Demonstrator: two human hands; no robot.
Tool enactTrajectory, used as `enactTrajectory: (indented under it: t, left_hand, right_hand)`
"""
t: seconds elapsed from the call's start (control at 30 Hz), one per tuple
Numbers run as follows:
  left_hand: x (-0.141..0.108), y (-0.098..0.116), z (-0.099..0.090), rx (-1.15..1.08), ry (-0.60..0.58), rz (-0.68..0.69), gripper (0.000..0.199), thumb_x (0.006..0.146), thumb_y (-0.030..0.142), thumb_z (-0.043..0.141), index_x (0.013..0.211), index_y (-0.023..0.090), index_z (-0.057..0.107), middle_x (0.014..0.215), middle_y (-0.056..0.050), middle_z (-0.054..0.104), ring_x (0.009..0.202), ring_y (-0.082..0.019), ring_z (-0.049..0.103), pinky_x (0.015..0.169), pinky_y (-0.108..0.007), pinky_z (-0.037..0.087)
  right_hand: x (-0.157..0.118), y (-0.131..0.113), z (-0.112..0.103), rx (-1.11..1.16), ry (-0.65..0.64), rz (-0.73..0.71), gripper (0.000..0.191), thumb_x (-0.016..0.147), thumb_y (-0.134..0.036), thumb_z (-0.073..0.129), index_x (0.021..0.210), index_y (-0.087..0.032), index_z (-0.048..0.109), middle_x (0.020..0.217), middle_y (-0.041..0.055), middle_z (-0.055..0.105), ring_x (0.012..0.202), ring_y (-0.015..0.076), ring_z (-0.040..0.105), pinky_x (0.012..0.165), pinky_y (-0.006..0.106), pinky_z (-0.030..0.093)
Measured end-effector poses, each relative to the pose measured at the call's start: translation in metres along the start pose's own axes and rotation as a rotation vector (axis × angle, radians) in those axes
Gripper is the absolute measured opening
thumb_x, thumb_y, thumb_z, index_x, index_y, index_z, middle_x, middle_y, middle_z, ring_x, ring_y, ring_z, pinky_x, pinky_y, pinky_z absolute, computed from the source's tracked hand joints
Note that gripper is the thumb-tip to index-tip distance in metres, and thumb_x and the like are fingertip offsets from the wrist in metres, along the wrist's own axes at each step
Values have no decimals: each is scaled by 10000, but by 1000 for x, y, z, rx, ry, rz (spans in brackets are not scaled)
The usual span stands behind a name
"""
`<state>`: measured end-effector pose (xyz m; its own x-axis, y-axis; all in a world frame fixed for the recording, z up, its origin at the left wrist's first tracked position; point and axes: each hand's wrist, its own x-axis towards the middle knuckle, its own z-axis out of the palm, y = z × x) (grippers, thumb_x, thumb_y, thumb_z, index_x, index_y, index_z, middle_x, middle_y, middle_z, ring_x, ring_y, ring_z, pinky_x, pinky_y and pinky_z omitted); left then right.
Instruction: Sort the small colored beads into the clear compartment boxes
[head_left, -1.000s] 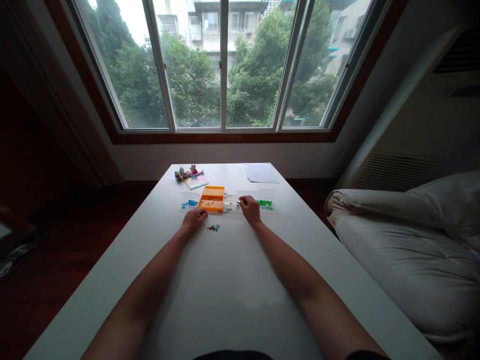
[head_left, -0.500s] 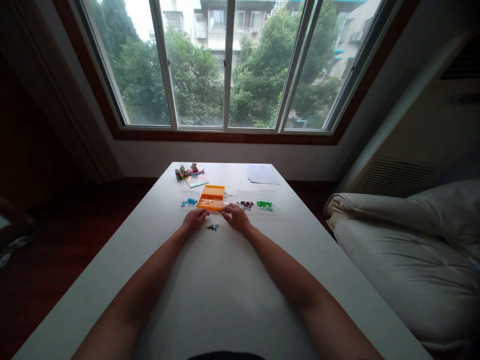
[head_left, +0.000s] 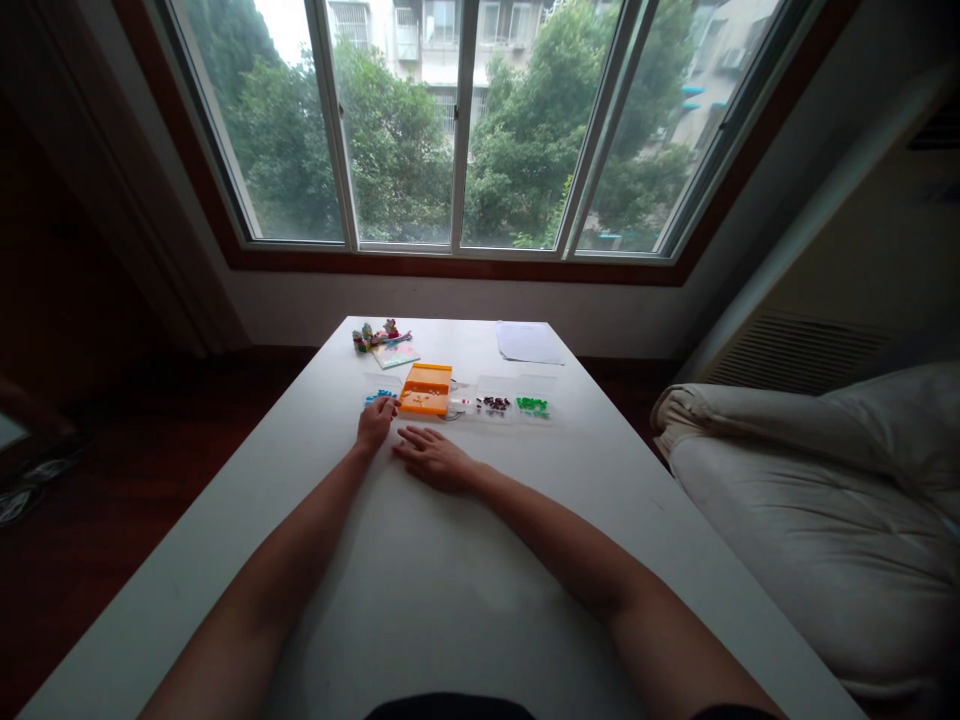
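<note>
My left hand (head_left: 376, 424) is at the near left corner of an orange box (head_left: 425, 390), fingers drawn together. Whether it pinches a small piece is too small to make out. Just beyond it, a clear container of small blue pieces (head_left: 381, 396) is partly covered by the fingers. My right hand (head_left: 435, 460) lies low on the white table in front of the orange box, palm down, with its fingers stretched out toward the left. It hides the spot where the small mixed pieces lay. Tiny pale pieces sit inside the orange box.
Right of the box stand clear containers with dark brown pieces (head_left: 493, 404) and green pieces (head_left: 532, 406). Small colourful figures (head_left: 381, 335), a pastel card (head_left: 397, 355) and white paper sheets (head_left: 529, 342) lie at the table's (head_left: 450, 600) far end. A pale sofa (head_left: 810, 500) is to the right.
My left hand has moved forward and slightly left toward the blue pieces. My right hand has come back and left from the box, over the small mixed pieces. The view has tilted slightly.
</note>
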<state>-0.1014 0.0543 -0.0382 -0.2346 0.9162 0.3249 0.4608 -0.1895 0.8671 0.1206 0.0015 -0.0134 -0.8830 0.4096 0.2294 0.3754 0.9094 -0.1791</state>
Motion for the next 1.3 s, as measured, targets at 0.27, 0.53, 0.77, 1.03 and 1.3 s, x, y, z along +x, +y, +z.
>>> enactTrajectory:
  t: [0.27,0.53,0.77,1.03,1.3]
  left_hand:
    - [-5,8,1,177,-104,58,342,936,414,458,918,202,725,795,-27,710,759,-174,644,705,-272,466]
    - [-11,17,1,352,-257,160,298,908,374,502,936,208,747,919,-51,754,860,-206,660,761,-291,468]
    - [-12,20,1,413,-306,185,285,905,340,517,984,216,760,996,-57,757,912,-214,663,816,-303,484]
    - [-16,22,2,392,-384,281,240,852,263,597,1011,230,774,979,-52,709,843,-182,619,800,-292,501]
    - [-11,22,-14,292,-544,300,309,796,237,598,1050,223,775,993,-60,674,803,-160,596,761,-279,512]
  right_hand:
    - [0,5,1,78,-103,18,574,1069,-427,350,1604,-229,289,1659,93,249,1556,243,180,1265,470,144]
    - [-7,24,7,65,-86,109,691,1031,-554,390,1613,-204,265,1668,105,192,1552,269,191,1271,457,155]
    - [-12,34,9,56,23,82,680,1013,-536,461,1588,-197,333,1648,121,277,1531,269,261,1257,460,212]
    - [-27,65,-9,142,456,381,277,1015,-289,485,1094,-206,737,1091,91,732,1036,207,653,942,334,488]
    - [-32,71,-13,180,450,488,229,973,-282,526,985,-191,736,933,66,722,849,185,621,798,284,457]
